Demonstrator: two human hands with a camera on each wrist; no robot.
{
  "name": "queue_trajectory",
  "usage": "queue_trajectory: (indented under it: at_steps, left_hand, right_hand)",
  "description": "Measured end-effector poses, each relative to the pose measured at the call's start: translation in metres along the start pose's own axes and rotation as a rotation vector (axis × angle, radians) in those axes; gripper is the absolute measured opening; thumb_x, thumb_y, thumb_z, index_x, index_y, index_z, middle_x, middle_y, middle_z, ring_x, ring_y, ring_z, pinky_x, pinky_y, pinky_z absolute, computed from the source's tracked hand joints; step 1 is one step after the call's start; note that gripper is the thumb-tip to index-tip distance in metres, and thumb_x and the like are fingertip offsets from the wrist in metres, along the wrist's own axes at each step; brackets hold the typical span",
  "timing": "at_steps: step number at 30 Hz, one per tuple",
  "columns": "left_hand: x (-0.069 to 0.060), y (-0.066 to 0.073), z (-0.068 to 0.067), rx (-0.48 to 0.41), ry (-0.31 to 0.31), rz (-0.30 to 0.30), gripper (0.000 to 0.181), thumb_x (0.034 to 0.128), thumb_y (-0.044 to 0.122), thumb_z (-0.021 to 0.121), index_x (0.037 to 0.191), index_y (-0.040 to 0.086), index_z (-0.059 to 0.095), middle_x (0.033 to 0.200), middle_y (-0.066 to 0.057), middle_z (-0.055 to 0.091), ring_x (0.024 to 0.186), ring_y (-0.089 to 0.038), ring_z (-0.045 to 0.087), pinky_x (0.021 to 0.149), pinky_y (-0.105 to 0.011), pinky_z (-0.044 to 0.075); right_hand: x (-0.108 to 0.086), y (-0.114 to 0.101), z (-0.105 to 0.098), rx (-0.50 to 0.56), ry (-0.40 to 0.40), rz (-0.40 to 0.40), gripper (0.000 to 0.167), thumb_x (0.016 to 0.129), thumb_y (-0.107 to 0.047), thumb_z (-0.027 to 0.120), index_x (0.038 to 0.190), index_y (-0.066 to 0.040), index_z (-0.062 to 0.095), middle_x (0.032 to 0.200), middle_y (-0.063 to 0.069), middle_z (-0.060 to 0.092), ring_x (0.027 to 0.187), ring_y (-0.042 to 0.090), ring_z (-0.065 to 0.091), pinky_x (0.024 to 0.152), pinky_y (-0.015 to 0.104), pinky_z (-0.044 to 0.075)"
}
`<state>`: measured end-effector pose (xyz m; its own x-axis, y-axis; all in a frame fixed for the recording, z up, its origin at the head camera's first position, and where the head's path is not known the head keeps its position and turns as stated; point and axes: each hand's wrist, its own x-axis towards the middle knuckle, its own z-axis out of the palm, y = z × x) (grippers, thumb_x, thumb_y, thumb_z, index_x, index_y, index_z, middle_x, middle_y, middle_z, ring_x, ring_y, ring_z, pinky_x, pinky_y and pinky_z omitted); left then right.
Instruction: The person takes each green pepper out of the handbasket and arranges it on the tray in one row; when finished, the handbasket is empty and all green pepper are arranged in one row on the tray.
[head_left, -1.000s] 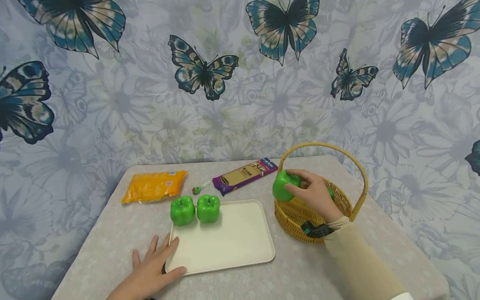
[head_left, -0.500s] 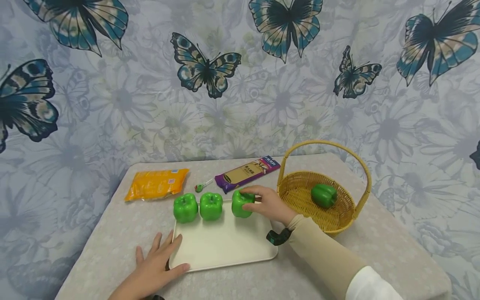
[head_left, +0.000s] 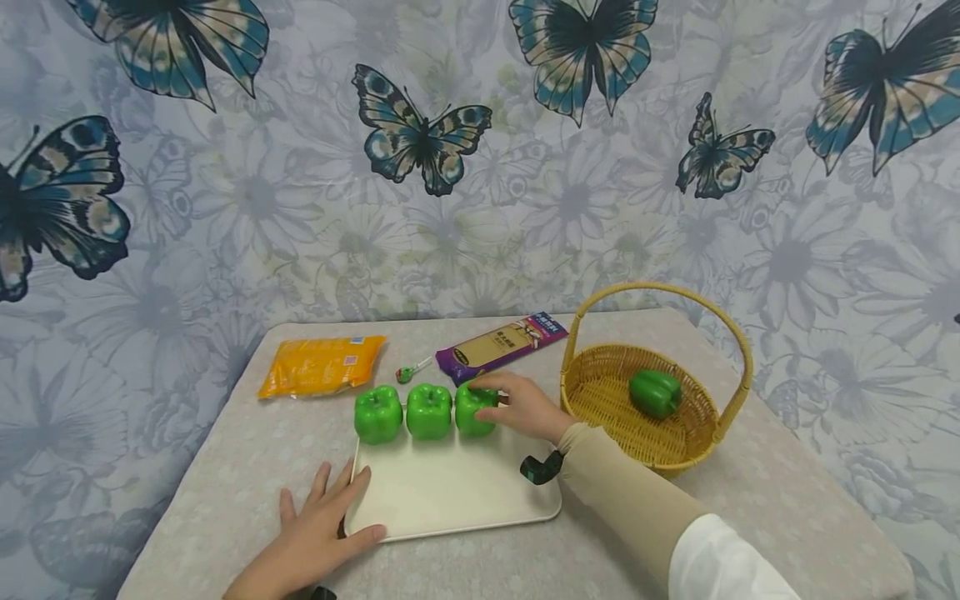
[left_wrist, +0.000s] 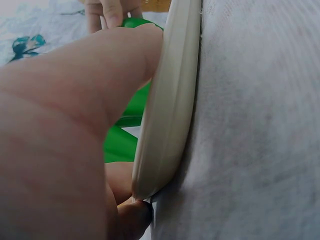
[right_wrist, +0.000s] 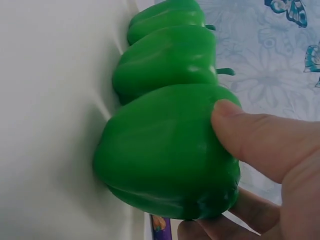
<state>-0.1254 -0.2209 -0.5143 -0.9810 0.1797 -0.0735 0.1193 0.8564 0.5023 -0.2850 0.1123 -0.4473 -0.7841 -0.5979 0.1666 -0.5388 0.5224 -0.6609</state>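
My right hand [head_left: 531,410] holds a green bell pepper [right_wrist: 170,150] by its upper part, thumb on one side and fingers on the other. That pepper stands at the back of the cream tray [head_left: 457,492], close beside two more green bell peppers, a middle one [head_left: 429,412] and a left one [head_left: 378,414]. All three line up along the tray's back edge. At the tray's left front corner rests my left hand [head_left: 315,533], fingers spread along the left side and thumb at the front edge. In the left wrist view the tray's rim [left_wrist: 167,115] hides part of the fingers.
Right of the tray stands a wicker basket [head_left: 600,437] with a tall handle; one green bell pepper [head_left: 656,394] lies inside. Behind the tray are an orange packet [head_left: 322,367], a lollipop [head_left: 408,372] and a purple packet [head_left: 501,346]. A butterfly-patterned cloth hangs behind the table.
My right hand has carried the third pepper from above the basket to the tray's back edge, then left towards the other two. The left hand stays at the tray's corner.
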Motion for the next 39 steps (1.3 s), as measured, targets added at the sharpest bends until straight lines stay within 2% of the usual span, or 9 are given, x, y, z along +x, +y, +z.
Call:
queue_trajectory:
  at_steps: [8, 17, 24, 26, 29, 32, 35, 37, 39]
  left_hand:
    - [0.000, 0.001, -0.002, -0.012, -0.002, 0.004, 0.102, 0.0859, 0.077, 0.062, 0.158, 0.008, 0.041, 0.165, -0.030, 0.024, 0.149, -0.066, 0.001, 0.094, -0.091, -0.018]
    - [0.001, 0.000, -0.002, -0.003, -0.012, -0.009, 0.104, 0.0849, 0.079, 0.062, 0.158, 0.008, 0.042, 0.165, -0.031, 0.024, 0.149, -0.066, 0.002, 0.093, -0.091, -0.017]
    - [0.002, -0.001, -0.001, -0.007, -0.016, -0.006, 0.104, 0.0849, 0.078, 0.062, 0.158, 0.008, 0.040, 0.165, -0.031, 0.024, 0.149, -0.066, 0.001, 0.092, -0.091, -0.018]
    - [0.002, 0.000, -0.001, -0.007, -0.019, -0.009, 0.104, 0.0847, 0.078, 0.062, 0.158, 0.008, 0.040, 0.165, -0.031, 0.024, 0.149, -0.066, 0.001, 0.093, -0.091, -0.018]
    - [0.002, 0.002, -0.002, -0.009, -0.025, -0.012, 0.105, 0.0847, 0.078, 0.062, 0.158, 0.007, 0.040, 0.165, -0.031, 0.024, 0.149, -0.066, 0.000, 0.093, -0.091, -0.019]
    - [0.003, 0.003, -0.003, -0.011, -0.039, -0.025, 0.105, 0.0853, 0.078, 0.062, 0.159, 0.007, 0.039, 0.165, -0.032, 0.023, 0.148, -0.066, -0.001, 0.092, -0.090, -0.020]
    - [0.003, 0.003, -0.003, -0.009, -0.049, -0.033, 0.104, 0.0860, 0.078, 0.061, 0.159, 0.008, 0.038, 0.166, -0.031, 0.021, 0.148, -0.065, -0.002, 0.092, -0.090, -0.021]
    - [0.003, 0.002, -0.002, -0.008, -0.054, -0.036, 0.105, 0.0858, 0.078, 0.061, 0.160, 0.008, 0.037, 0.166, -0.030, 0.020, 0.149, -0.065, -0.002, 0.091, -0.090, -0.022]
    - [0.003, 0.001, -0.002, -0.008, -0.058, -0.039, 0.105, 0.0857, 0.078, 0.061, 0.160, 0.009, 0.037, 0.167, -0.030, 0.019, 0.149, -0.065, -0.003, 0.091, -0.089, -0.023]
  right_hand:
    - [0.000, 0.001, 0.003, -0.035, 0.003, 0.015, 0.058, 0.094, -0.030, 0.078, 0.148, -0.018, 0.058, 0.151, 0.004, 0.058, 0.139, 0.028, 0.053, 0.107, 0.050, 0.051]
    - [0.001, 0.001, 0.006, -0.005, 0.008, 0.041, 0.069, 0.094, -0.031, 0.077, 0.155, -0.017, 0.048, 0.159, 0.006, 0.049, 0.145, 0.030, 0.047, 0.110, 0.050, 0.049]
    - [-0.008, -0.008, 0.002, -0.023, 0.035, 0.094, 0.082, 0.091, -0.034, 0.080, 0.161, -0.023, 0.038, 0.165, 0.006, 0.038, 0.152, 0.032, 0.036, 0.122, 0.054, 0.033]
    - [-0.016, -0.013, -0.006, -0.019, 0.060, 0.098, 0.082, 0.091, -0.036, 0.080, 0.161, -0.023, 0.038, 0.166, 0.007, 0.037, 0.153, 0.033, 0.034, 0.122, 0.056, 0.031]
    - [-0.031, -0.018, -0.024, 0.004, 0.148, 0.099, 0.067, 0.094, -0.036, 0.077, 0.154, -0.022, 0.050, 0.160, 0.005, 0.047, 0.149, 0.031, 0.041, 0.119, 0.056, 0.036]
    - [-0.046, -0.015, -0.048, 0.016, 0.261, 0.082, 0.049, 0.098, -0.033, 0.072, 0.143, -0.018, 0.062, 0.149, 0.005, 0.059, 0.127, 0.033, 0.061, 0.104, 0.053, 0.051]
    - [-0.062, -0.002, -0.076, 0.017, 0.352, 0.100, 0.040, 0.101, -0.032, 0.069, 0.136, -0.015, 0.067, 0.143, 0.007, 0.064, 0.122, 0.034, 0.063, 0.099, 0.053, 0.053]
    - [-0.073, 0.009, -0.095, 0.014, 0.387, 0.135, 0.040, 0.102, -0.034, 0.067, 0.137, -0.014, 0.066, 0.143, 0.009, 0.064, 0.122, 0.035, 0.062, 0.100, 0.054, 0.052]
    - [-0.084, 0.024, -0.112, -0.006, 0.435, 0.180, 0.040, 0.103, -0.035, 0.065, 0.136, -0.013, 0.066, 0.143, 0.012, 0.063, 0.137, 0.035, 0.054, 0.109, 0.059, 0.045]
